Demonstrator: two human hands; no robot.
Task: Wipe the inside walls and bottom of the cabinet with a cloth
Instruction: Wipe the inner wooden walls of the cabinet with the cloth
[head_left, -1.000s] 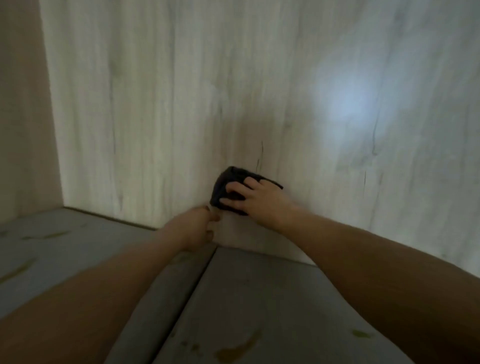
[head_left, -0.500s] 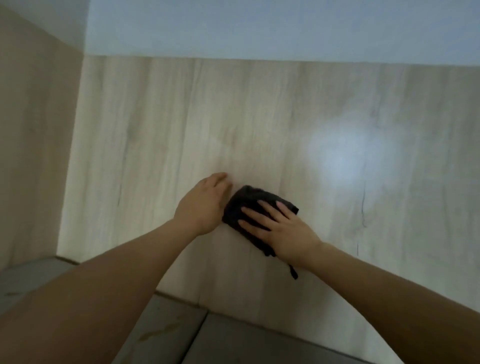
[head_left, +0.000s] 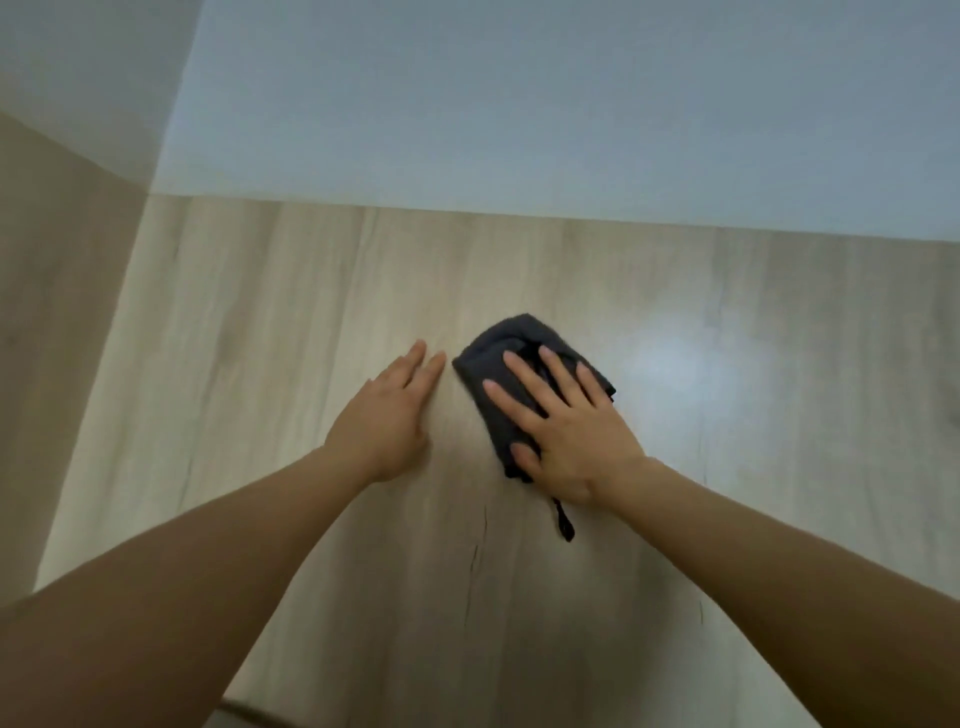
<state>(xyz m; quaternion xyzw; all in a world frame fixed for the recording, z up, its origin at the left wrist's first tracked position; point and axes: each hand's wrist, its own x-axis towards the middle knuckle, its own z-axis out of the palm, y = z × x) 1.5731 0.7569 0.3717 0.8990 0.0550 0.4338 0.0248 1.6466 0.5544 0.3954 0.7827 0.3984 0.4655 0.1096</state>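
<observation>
Against the back wall (head_left: 519, 597), right hand (head_left: 566, 431) flat on cloth (head_left: 498, 358) (long axis tilted up-left)

We see bare pale wood-grain back panel (head_left: 519, 270) all around; left of it the beige side wall (head_left: 57, 312) blocks passage, above it the white top panel (head_left: 519, 104).

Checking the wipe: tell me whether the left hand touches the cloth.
Apart. The head view shows bare wood panel between the left hand and the dark cloth.

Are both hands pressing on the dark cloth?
No, only the right hand lies flat on the cloth; the left hand rests on the bare back wall beside it.
</observation>
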